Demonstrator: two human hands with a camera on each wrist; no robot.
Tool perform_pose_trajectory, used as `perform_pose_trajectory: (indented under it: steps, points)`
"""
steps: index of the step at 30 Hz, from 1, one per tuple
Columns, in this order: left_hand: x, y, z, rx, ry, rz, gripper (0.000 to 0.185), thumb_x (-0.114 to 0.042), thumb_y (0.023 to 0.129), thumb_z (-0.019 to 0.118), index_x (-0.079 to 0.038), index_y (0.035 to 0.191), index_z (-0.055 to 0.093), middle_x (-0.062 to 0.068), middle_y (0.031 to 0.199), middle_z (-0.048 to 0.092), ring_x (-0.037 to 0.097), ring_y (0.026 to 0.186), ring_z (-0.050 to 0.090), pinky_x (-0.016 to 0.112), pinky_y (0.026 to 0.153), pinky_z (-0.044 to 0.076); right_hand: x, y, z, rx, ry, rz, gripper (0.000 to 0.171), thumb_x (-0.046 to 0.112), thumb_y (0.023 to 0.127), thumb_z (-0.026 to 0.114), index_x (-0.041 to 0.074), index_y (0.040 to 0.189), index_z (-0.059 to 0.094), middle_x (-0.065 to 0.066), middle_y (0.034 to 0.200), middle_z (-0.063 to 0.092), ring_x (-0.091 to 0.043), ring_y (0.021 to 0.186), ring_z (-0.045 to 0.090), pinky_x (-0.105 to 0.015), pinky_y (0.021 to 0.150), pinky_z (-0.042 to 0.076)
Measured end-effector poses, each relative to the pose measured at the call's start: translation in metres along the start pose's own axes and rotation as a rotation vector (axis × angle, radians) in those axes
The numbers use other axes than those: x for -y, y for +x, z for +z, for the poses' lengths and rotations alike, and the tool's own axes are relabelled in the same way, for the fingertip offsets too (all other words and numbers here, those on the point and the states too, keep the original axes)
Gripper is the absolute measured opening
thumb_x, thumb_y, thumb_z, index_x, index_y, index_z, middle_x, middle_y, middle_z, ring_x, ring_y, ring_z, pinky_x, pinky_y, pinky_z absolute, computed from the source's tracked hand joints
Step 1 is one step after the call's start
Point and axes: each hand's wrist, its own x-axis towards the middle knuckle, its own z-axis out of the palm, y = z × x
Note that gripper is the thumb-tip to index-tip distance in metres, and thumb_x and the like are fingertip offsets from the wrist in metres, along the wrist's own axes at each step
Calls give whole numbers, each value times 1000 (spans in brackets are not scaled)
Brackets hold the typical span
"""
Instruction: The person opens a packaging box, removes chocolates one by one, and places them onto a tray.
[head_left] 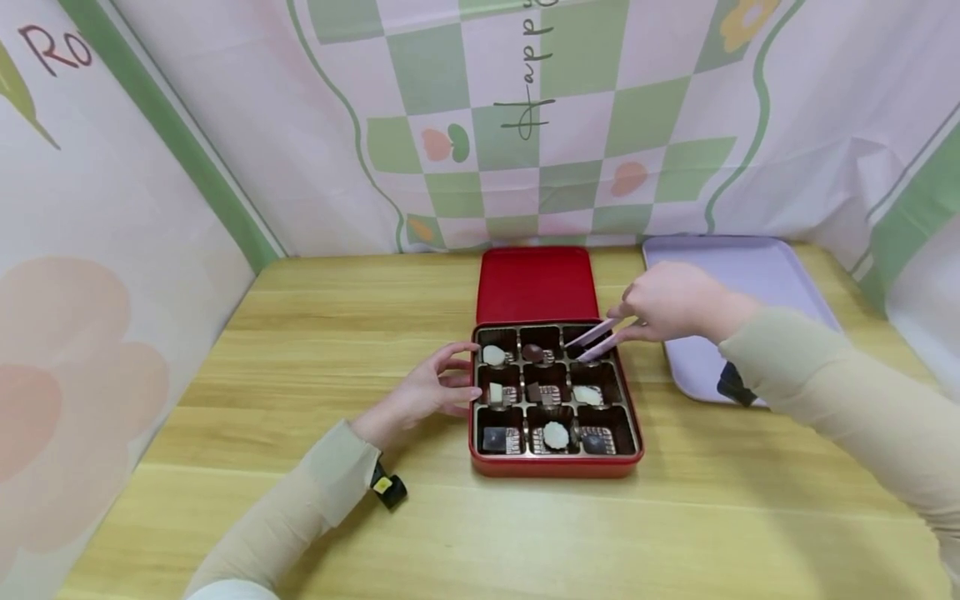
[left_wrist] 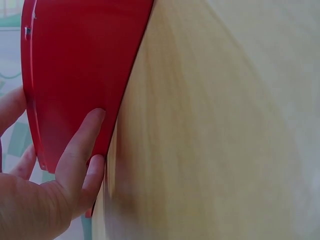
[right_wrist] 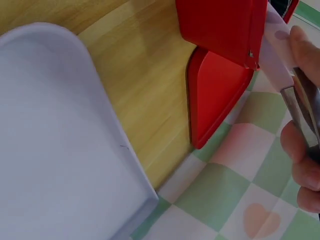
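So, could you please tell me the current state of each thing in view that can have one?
Red box: open, tray showing, eight compartments filled, back right one empty.
Red lid: off, lying flat behind the box.
Pink tongs: held over the back right compartment, tips apart.
Purple tray: flat on the table, bare where visible.
Left hand: fingers resting against the box's left side.
Right hand: gripping the tongs.

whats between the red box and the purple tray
Only a bare strip of wooden table lies between the red box and the purple tray, seen in the head view; the right hand with tongs reaches above it.
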Motion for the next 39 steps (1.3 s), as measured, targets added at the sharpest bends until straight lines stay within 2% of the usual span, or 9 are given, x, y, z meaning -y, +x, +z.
perform_pose_trajectory:
  steps: [8, 14, 17, 21, 24, 27, 33, 39]
  points:
    - [0, 0, 0, 0, 5, 0, 66, 9, 86, 60, -18, 142, 38, 20, 140, 36, 29, 114, 50, 49, 80, 58, 0, -8, 9, -119, -13, -38, 25, 40, 75, 75, 17, 85, 76, 6, 59, 58, -13, 45, 51, -34, 40, 45]
    - [0, -2, 0, 5, 10, 9, 65, 8, 86, 60, -17, 142, 37, 20, 139, 36, 28, 112, 51, 49, 79, 58, 1, -14, 16, -218, -17, -47, 28, 42, 74, 75, 17, 85, 77, 7, 56, 55, -12, 40, 46, -30, 36, 39]
    - [1, -3, 0, 6, 11, 11, 65, 8, 86, 60, -17, 142, 37, 20, 139, 36, 27, 112, 51, 48, 79, 58, -1, -18, 22, -285, 6, -54, 36, 51, 81, 66, 17, 85, 77, 7, 56, 56, -8, 39, 43, -26, 34, 34]
    - [1, -2, 0, 8, 6, 14, 65, 8, 86, 60, -17, 142, 37, 20, 139, 36, 28, 112, 51, 49, 79, 58, -5, -24, 31, -392, 43, -61, 57, 61, 91, 43, 15, 85, 77, 5, 54, 57, -7, 39, 41, -25, 33, 33]
    - [1, -2, -1, 8, 2, 16, 66, 8, 86, 60, -17, 142, 37, 20, 139, 36, 28, 112, 51, 49, 80, 58, -6, -33, 36, -451, 77, -34, 68, 63, 93, 34, 11, 85, 76, 0, 58, 65, -8, 38, 46, -28, 35, 40]
    - [1, -3, -1, 2, 3, 11, 66, 8, 86, 60, -17, 142, 37, 20, 139, 36, 28, 113, 50, 49, 79, 58, -5, -42, 41, -471, 121, 6, 69, 64, 91, 37, 8, 86, 77, -6, 66, 71, -10, 39, 52, -28, 37, 46]
    - [0, -3, 0, -1, -2, 3, 67, 9, 86, 60, -18, 143, 36, 20, 140, 35, 29, 114, 50, 49, 80, 58, -1, -48, 46, -473, 158, 67, 63, 63, 90, 43, 10, 90, 77, -7, 70, 72, -7, 39, 50, -28, 38, 47]
    - [0, -2, 0, 2, -4, 5, 67, 9, 86, 60, -19, 143, 37, 20, 140, 35, 29, 114, 50, 48, 80, 58, -2, -53, 48, -513, 208, 147, 70, 65, 90, 39, 6, 89, 76, -8, 70, 72, -6, 44, 52, -29, 41, 47]
